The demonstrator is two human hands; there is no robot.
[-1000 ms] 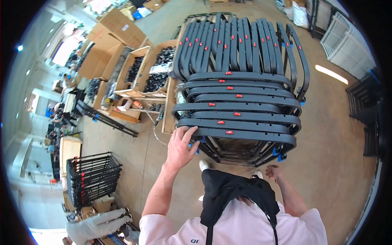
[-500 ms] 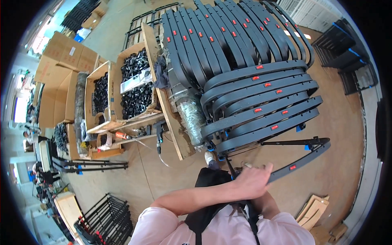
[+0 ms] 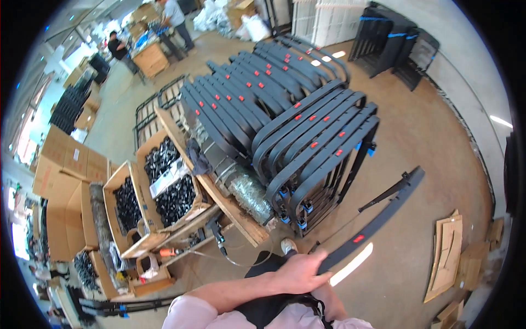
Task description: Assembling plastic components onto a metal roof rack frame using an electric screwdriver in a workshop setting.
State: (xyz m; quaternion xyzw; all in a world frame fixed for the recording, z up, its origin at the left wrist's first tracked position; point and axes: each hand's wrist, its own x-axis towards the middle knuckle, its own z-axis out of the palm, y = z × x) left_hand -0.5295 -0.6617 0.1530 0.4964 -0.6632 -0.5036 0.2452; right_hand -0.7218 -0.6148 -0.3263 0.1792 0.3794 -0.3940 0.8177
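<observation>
Hands first, close under the camera. Left hand (image 3: pixel 298 272) reaches across the body, forearm coming in from the lower left, wrist roughly level, fingers (image 3: pixel 315 270) clenched over the near end of a long black curved frame piece (image 3: pixel 378 219). Right hand (image 3: pixel 329 290) sits just below and behind the left, mostly hidden by it and by the dark apron strap (image 3: pixel 274 301); cannot tell whether its fingers grip the piece or only steady it.

Frame piece runs up and to the right from the left hand, clear of the concrete floor (image 3: pixel 427 137), a small red tag partway along it, its far end lying right of the big stack of like frames (image 3: pixel 307 142).

Judgement: the step in hand looks like carrying one single piece away from that stack (it is apart from the stack, touching none of it). Next move would call for a firm two-handed hold, since the long free end will swing and could clip the stack's blue-clipped lower corners.

Left of the stack: a wooden pallet edge (image 3: pixel 219 192), then open cardboard boxes of small black parts (image 3: pixel 164 186). Right of the stack: flattened cardboard scraps (image 3: pixel 449 257). Beyond the stack: two other people at a workbench (image 3: pixel 150 57) and more dark frames by the wall (image 3: pixel 394 38).
</observation>
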